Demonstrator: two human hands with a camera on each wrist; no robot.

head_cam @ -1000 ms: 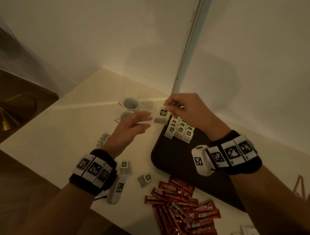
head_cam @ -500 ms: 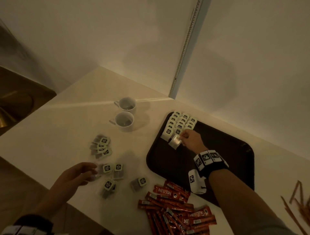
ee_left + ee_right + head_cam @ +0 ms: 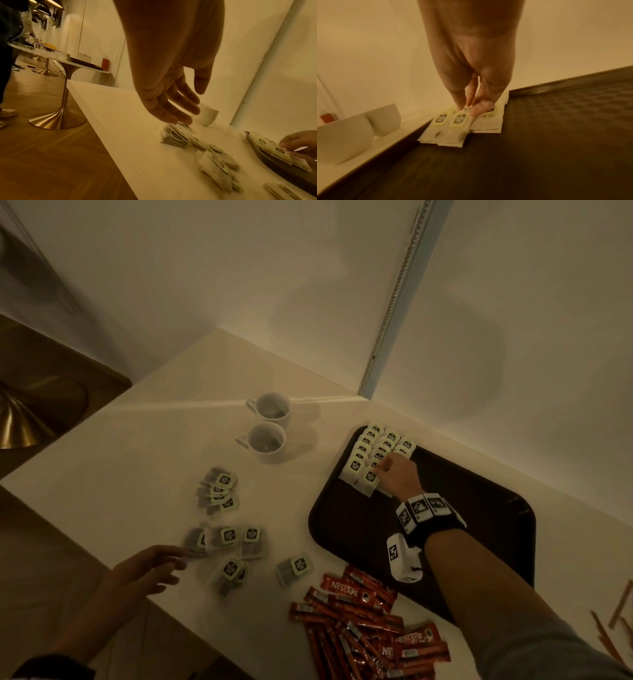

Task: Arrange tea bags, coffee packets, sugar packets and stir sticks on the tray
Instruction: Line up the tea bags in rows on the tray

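Left hand point(image 3: 150, 568), lower left of the head view, fingers loosely spread and holding nothing, tips just short of the nearest loose tea bags point(image 3: 227, 537), which lie up and right of it on the table point(image 3: 120, 474). Right hand point(image 3: 397, 475), fingertips pressing the tea-bag rows point(image 3: 376, 450) at the tray's point(image 3: 496, 508) upper-left corner; whether it pinches 1 cannot be told. Only the right wrist view shows 3 overlapped rows edge-on; coffee packets point(image 3: 363, 611) appear in the head view.

Right wrist: black band point(image 3: 432, 520) carrying white square tiles printed with black-and-white fiducial markers. White boxy camera unit point(image 3: 401, 556) fixed beneath the band, also bearing a marker. Right upper forearm: grey sleeve point(image 3: 534, 655). Left wrist: dark cuff point(image 3: 51, 667), mostly out of frame. Both hands bare.
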